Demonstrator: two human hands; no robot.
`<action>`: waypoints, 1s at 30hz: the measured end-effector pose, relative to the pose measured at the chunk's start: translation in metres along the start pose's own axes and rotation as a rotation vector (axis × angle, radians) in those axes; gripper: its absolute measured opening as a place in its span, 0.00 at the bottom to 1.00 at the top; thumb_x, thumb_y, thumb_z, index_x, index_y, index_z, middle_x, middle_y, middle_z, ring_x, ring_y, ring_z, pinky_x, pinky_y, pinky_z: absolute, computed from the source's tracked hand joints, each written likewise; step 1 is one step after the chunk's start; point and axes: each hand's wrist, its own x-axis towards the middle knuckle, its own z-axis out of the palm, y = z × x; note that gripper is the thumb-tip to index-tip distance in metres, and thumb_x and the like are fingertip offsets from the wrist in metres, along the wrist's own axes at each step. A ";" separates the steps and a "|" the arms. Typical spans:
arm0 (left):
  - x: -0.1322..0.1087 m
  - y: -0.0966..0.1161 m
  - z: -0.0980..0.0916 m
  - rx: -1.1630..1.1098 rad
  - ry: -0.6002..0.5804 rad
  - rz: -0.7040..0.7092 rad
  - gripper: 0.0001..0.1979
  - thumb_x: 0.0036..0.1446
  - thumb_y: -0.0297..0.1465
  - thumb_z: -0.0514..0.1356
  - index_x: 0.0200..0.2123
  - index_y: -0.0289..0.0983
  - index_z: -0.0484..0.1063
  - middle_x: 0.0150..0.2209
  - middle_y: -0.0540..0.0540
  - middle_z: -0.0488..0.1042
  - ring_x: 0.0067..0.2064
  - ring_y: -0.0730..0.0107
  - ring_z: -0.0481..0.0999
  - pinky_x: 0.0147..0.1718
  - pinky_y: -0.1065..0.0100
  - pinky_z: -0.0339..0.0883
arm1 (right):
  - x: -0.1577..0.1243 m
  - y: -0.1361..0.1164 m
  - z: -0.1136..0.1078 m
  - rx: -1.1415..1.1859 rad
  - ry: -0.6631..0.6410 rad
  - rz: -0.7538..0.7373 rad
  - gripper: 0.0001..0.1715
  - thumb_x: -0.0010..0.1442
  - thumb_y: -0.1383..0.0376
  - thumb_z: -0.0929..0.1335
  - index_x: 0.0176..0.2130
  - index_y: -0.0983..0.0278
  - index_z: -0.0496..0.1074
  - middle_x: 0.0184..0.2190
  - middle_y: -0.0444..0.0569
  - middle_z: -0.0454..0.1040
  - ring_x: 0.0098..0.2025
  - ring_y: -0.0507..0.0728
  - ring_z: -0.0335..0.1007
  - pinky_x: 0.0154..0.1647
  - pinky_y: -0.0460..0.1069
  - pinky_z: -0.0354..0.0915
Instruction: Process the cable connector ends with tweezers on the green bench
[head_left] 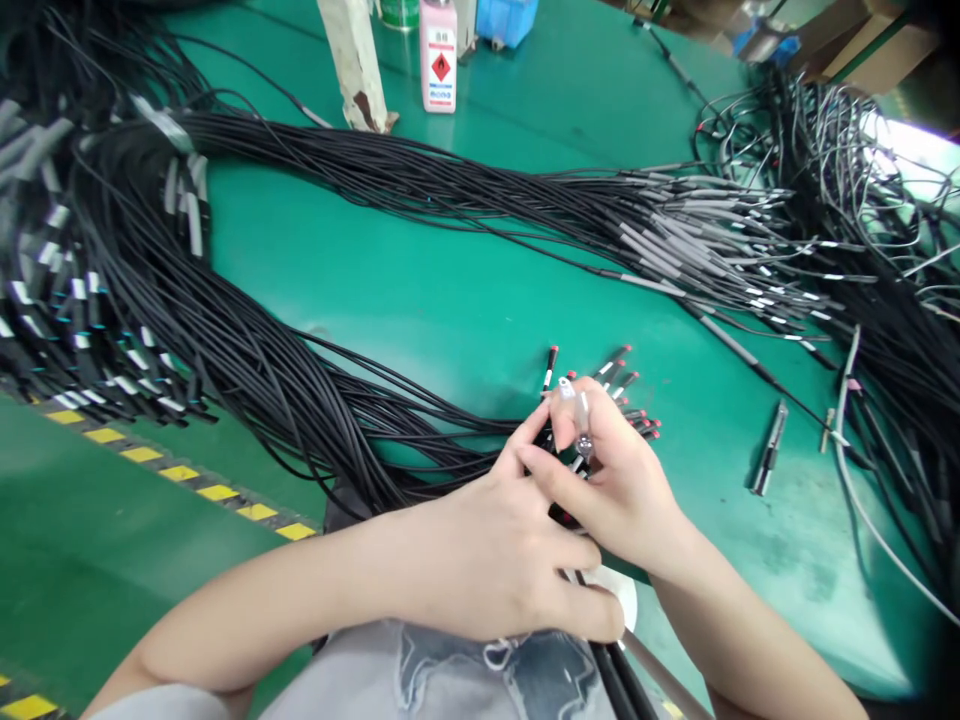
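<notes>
Black cables (450, 425) run in a bundle from the left to my hands at the table's front edge. My left hand (517, 545) lies back up with curled fingers, and thin black cables pass between them. My right hand (626, 475) meets it, thumb and index finger bent together in a pinch. A shiny metal piece (583, 445) shows at the right index finger; whether it is worn or held I cannot tell. Cable ends with red tips (626, 365) stick out behind the right hand. My fingers hide what lies between the two hands.
A long black cable bundle with grey sleeves (675, 250) crosses the green table (360, 260). More cables (885, 270) pile up at right, near a utility knife (769, 450). A pink bottle (439, 60), a pale post (356, 70) and a blue bin (506, 20) stand behind.
</notes>
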 end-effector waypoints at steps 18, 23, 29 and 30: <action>0.000 -0.008 0.010 0.040 0.045 -0.054 0.11 0.63 0.22 0.52 0.37 0.33 0.75 0.31 0.46 0.76 0.35 0.65 0.70 0.37 0.61 0.60 | -0.001 0.003 -0.016 0.041 0.231 0.188 0.14 0.70 0.59 0.63 0.42 0.56 0.77 0.38 0.46 0.75 0.42 0.54 0.71 0.46 0.51 0.66; 0.002 -0.017 0.013 -0.357 0.257 -0.264 0.13 0.66 0.29 0.53 0.40 0.28 0.76 0.34 0.40 0.79 0.35 0.65 0.75 0.38 0.65 0.66 | -0.002 0.010 -0.018 0.231 0.273 0.211 0.17 0.66 0.60 0.68 0.54 0.54 0.71 0.39 0.47 0.76 0.38 0.56 0.73 0.33 0.50 0.67; 0.002 -0.020 0.004 -1.078 0.476 -0.799 0.10 0.58 0.35 0.64 0.30 0.34 0.77 0.30 0.46 0.77 0.27 0.73 0.73 0.25 0.71 0.62 | 0.000 0.004 -0.010 0.412 0.357 0.198 0.21 0.61 0.65 0.72 0.54 0.56 0.70 0.41 0.48 0.77 0.42 0.57 0.76 0.39 0.51 0.75; 0.001 -0.020 0.002 -1.180 0.513 -0.862 0.08 0.56 0.34 0.65 0.32 0.34 0.78 0.30 0.46 0.78 0.27 0.74 0.73 0.24 0.72 0.61 | 0.000 0.002 -0.008 0.433 0.378 0.190 0.19 0.61 0.67 0.72 0.52 0.56 0.70 0.43 0.48 0.77 0.43 0.57 0.76 0.41 0.52 0.76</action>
